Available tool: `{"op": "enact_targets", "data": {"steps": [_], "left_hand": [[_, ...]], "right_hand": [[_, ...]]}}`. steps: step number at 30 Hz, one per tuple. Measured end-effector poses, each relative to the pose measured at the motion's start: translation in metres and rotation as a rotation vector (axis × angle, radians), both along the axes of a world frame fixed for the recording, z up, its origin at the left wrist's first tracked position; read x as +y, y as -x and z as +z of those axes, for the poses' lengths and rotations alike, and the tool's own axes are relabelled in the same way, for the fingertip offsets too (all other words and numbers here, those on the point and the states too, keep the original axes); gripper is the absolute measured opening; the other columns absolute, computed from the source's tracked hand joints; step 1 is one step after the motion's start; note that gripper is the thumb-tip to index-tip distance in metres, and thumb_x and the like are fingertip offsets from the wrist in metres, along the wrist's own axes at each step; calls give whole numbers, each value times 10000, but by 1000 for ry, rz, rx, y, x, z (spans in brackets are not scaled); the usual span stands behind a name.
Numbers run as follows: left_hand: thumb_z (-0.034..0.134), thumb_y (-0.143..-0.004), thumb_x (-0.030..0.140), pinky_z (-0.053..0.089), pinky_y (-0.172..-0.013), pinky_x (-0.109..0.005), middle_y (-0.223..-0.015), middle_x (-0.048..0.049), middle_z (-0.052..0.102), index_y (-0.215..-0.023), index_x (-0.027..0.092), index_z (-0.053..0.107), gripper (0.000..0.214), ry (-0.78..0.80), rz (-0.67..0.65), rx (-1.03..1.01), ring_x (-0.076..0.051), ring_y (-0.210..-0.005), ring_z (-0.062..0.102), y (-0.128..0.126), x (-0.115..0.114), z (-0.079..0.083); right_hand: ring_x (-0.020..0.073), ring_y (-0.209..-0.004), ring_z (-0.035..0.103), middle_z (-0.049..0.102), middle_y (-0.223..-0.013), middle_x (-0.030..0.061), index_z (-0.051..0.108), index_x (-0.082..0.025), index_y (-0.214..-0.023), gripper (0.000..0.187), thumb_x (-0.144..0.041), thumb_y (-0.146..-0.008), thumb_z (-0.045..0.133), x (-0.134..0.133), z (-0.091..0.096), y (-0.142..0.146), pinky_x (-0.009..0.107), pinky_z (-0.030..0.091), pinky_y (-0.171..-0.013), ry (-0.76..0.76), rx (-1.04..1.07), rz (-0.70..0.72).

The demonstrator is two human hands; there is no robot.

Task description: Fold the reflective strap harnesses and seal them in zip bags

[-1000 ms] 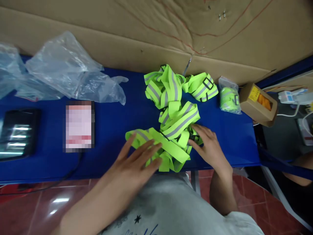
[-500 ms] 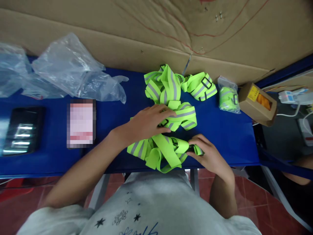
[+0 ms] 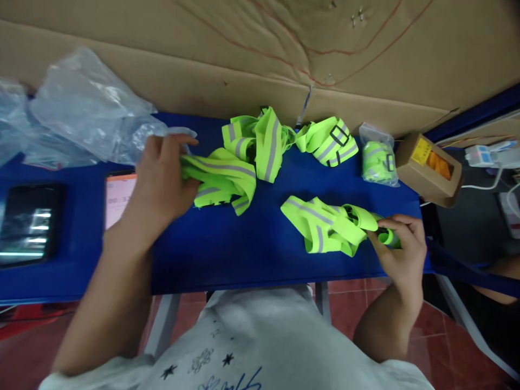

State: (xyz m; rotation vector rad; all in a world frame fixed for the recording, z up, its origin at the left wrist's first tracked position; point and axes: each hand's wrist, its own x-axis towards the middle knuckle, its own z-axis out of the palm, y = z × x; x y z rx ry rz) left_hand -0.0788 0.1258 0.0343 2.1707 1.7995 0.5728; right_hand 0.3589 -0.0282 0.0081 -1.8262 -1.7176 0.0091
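Observation:
My left hand [image 3: 162, 184] pinches the left end of a bunched neon-yellow reflective strap [image 3: 227, 176] with grey stripes. At the right, the fingers of my right hand [image 3: 400, 246] are closed on the end of another reflective strap [image 3: 320, 225], which trails leftward over the table and has dark buckles. Behind them lies a third loose strap bundle [image 3: 268, 143]. A rolled strap with a black buckle [image 3: 328, 142] rests beside that bundle, close to the cardboard wall.
Clear plastic bags [image 3: 93, 108] heap at the back left. A phone [image 3: 117, 197] and a black glossy device [image 3: 30, 222] lie at the left. A bagged strap [image 3: 378, 157] stands beside an open cardboard box [image 3: 428, 168] on the blue table [image 3: 227, 260].
My hands have moved apart. The left drew one strap leftward, over towards the phone; the right pulled another to the right. Blue tabletop now shows between them.

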Motion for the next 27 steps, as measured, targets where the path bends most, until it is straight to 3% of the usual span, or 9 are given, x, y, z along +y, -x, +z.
{"op": "enact_targets", "data": {"steps": [2, 4, 6, 8, 11, 15, 19, 24, 27], "left_hand": [[494, -913, 369, 351, -1154, -764, -1638, -172, 352, -1547, 263, 410, 649, 24, -86, 18, -480, -1528, 340, -13, -25, 10], [427, -987, 238, 306, -1263, -669, -1712, -79, 256, -1525, 330, 407, 546, -73, -270, -38, -388, -1586, 281, -39, -52, 20], [426, -1022, 165, 412, -1238, -571, -1685, -90, 344, -1559, 324, 348, 565, -109, -609, -79, -303, -1560, 361, -72, -71, 23], [522, -1025, 205, 391, -1267, -537, -1663, -88, 414, -1574, 291, 354, 580, -122, -766, -57, -274, -1567, 363, -103, -77, 18], [532, -1007, 146, 337, -1239, -678, -1474, -156, 604, -1541, 181, 434, 544, -153, -745, 118, -329, -1439, 516, -128, -68, 2], [509, -994, 58, 417, -1174, -609, -933, -40, 724, -1063, 194, 682, 231, -310, -661, 212, -230, -1015, 683, -116, -64, -10], [611, -955, 69, 473, -1086, -604, -1045, -64, 742, -1052, 208, 695, 188, -392, -636, 254, -273, -1080, 674, -84, -84, -10], [680, -990, 316, 598, -882, -464, -1227, -132, 733, -1202, 139, 698, 278, -173, -828, 191, -277, -1049, 715, -62, -110, -4], [658, -993, 199, 588, -863, -399, -1247, -117, 742, -1252, 126, 679, 270, -247, -815, 55, -244, -1050, 718, -68, -109, 6]], "right_hand": [[245, -990, 670, 638, -1071, 64, 740, -254, -1027, 172, -313, -874, 794, 3, 2, 11, 413, 566, -863, 14, 42, 4], [247, -971, 685, 674, -1070, 66, 743, -263, -1048, 186, -318, -878, 797, 7, 6, 23, 408, 570, -834, 41, 83, 35], [248, -957, 696, 707, -1064, 65, 750, -269, -1046, 149, -303, -902, 772, 10, 11, 35, 406, 571, -824, 67, 133, 92], [241, -943, 699, 725, -1045, 60, 757, -272, -1026, 104, -291, -926, 740, 14, 15, 44, 398, 567, -820, 88, 195, 135], [225, -910, 685, 721, -987, 44, 761, -264, -964, 77, -323, -932, 724, 18, 17, 50, 367, 539, -791, 91, 337, 98], [162, -705, 572, 653, -817, 3, 743, -222, -874, 209, -430, -892, 741, 23, 6, 39, 294, 416, -637, 68, 674, -206], [136, -625, 464, 554, -712, -27, 695, -198, -827, 249, -441, -838, 747, 29, -12, 19, 267, 322, -580, 55, 818, -397], [238, -942, 636, 702, -994, 66, 733, -196, -1026, 315, -488, -965, 633, 31, -12, 17, 374, 486, -839, 87, 381, -332], [319, -1248, 591, 657, -1287, 131, 667, -230, -1287, 383, -453, -977, 658, 27, 2, 28, 498, 477, -1036, 43, 126, -148]]}}
